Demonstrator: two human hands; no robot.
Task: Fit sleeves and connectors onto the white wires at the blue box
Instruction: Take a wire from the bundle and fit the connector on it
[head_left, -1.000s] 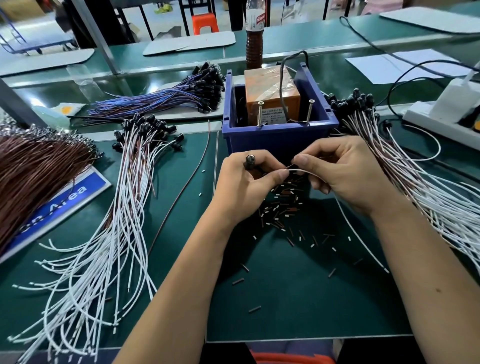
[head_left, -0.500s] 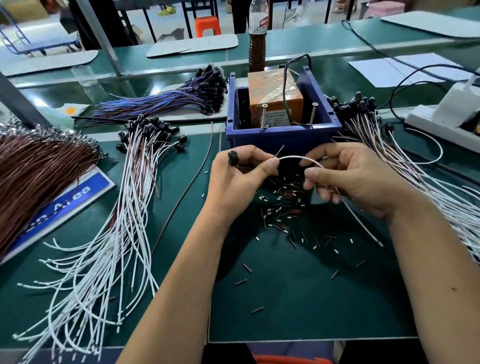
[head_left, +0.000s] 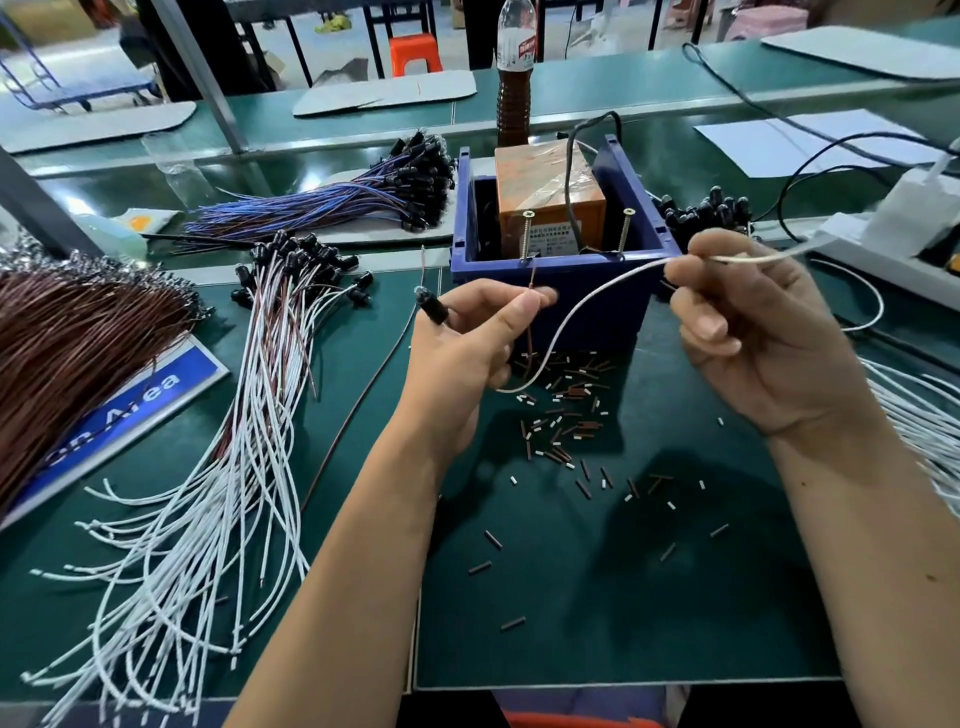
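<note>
Fingers of my left hand pinch a thin brown wire, with a black connector gripped in the same hand. My right hand pinches the white wire, which curves down toward the left hand in front of the blue box. Small brown sleeves lie scattered on the green tabletop below. More white wires lie at left.

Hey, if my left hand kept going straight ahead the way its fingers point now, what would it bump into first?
Most likely the front wall of the blue box. The left hand, pinching a brown wire, points up and right toward it with little gap showing, though depth is hard to judge.
</note>
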